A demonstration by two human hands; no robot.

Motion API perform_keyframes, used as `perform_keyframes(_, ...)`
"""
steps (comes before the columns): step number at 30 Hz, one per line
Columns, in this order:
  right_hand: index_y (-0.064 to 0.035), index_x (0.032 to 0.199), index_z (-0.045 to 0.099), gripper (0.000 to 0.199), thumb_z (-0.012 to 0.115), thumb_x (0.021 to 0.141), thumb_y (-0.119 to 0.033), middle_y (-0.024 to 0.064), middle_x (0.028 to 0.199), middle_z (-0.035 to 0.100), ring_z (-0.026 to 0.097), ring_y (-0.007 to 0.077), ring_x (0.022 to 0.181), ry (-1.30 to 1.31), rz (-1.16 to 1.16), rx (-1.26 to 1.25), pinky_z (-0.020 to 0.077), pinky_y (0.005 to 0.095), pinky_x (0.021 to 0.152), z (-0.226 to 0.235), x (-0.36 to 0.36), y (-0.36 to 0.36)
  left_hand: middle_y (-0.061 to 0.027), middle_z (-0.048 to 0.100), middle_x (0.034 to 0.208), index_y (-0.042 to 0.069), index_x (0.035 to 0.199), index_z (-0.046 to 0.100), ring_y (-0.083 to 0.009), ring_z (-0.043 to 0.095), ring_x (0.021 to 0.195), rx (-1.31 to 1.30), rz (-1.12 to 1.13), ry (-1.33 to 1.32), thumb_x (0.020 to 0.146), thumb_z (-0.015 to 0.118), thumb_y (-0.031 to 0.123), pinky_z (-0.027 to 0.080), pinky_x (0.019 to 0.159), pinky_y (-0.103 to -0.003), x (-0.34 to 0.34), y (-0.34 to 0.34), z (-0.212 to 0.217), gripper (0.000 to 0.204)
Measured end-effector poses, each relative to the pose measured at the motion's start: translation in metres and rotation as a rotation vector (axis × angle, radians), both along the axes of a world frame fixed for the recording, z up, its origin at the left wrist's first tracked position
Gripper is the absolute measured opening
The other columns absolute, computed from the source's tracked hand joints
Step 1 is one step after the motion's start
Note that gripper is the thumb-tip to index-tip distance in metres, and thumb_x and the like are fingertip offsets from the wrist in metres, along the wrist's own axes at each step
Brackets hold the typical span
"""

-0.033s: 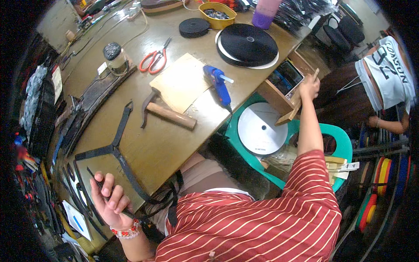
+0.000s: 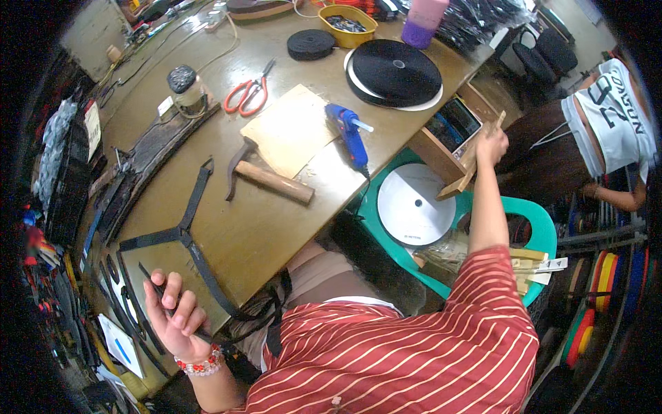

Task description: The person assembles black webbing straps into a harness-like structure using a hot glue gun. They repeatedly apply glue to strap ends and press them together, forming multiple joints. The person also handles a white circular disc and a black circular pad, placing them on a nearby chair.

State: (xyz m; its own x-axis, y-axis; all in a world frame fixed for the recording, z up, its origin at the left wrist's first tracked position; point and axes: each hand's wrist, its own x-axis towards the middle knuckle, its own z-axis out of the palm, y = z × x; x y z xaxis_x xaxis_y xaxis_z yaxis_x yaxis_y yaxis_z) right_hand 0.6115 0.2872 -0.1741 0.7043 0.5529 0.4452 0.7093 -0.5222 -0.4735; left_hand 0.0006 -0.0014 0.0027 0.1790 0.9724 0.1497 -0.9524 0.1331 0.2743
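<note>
My left hand [image 2: 178, 314] is closed around a thin black strap [image 2: 143, 270], whose end pokes out above the fingers. A stretch of black webbing hangs from below this hand toward my lap. Lying on the table beside it is a Y-shaped black webbing harness [image 2: 185, 233], with one leg running over the edge. On the right, my right hand [image 2: 491, 146] grips the top of the front panel of a pulled-out wooden drawer [image 2: 455, 181]. Inside the drawer lies a dark, boxy item [image 2: 455, 123] with blue in it.
On the table are a hammer [image 2: 276, 181], a blue glue gun [image 2: 350, 138], red-handled pliers [image 2: 246, 94], a black webbing roll [image 2: 396, 72] and a jar [image 2: 187, 90]. A green chair [image 2: 531, 207] holds a white reel [image 2: 416, 203] below the drawer. A person [image 2: 607, 117] stands at right.
The view has shifted slightly, so the table things sit a little farther right and lower. Both hands keep their holds.
</note>
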Motion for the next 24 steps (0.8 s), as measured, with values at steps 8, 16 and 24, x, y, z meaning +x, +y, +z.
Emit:
perform_keyframes(8,0.0081,0.083,0.068,0.052,0.051,0.092,-0.040,0.0239,0.087,0.068,0.065,0.0373,0.083,0.359,0.013,0.242,0.0477,0.0428,0.078,-0.028,-0.039,-0.046,-0.0059,0.062,0.110,-0.005,0.118,0.059,-0.0120,0.054,0.101,-0.235,0.545,1.174,0.095,0.053,0.017,0.040,0.091,-0.026,0.014,0.002,0.005,0.033)
perform_keyframes(16,0.0012,0.135,0.035,0.060,0.038,0.099,-0.046,0.0274,0.125,0.052,0.058,0.0370,0.108,1.095,0.399,0.607,0.0448,0.0468,0.095,-0.028,-0.073,0.062,0.0052,0.054,0.070,0.007,0.076,0.056,-0.0037,0.050,0.065,-0.129,0.527,1.194,0.089,0.065,0.021,0.041,0.060,-0.018,-0.004,0.036,-0.001,0.021)
perform_keyframes(24,0.0047,0.139,0.025,0.064,0.046,0.097,-0.039,0.0226,0.129,0.042,0.049,0.0310,0.110,0.890,0.472,0.774,0.0395,0.0425,0.097,0.017,-0.152,0.031,0.0041,0.059,0.074,0.010,0.081,0.060,-0.0040,0.055,0.066,-0.235,0.618,1.131,0.091,0.063,0.019,0.046,0.061,-0.019,-0.059,0.053,-0.012,0.013)
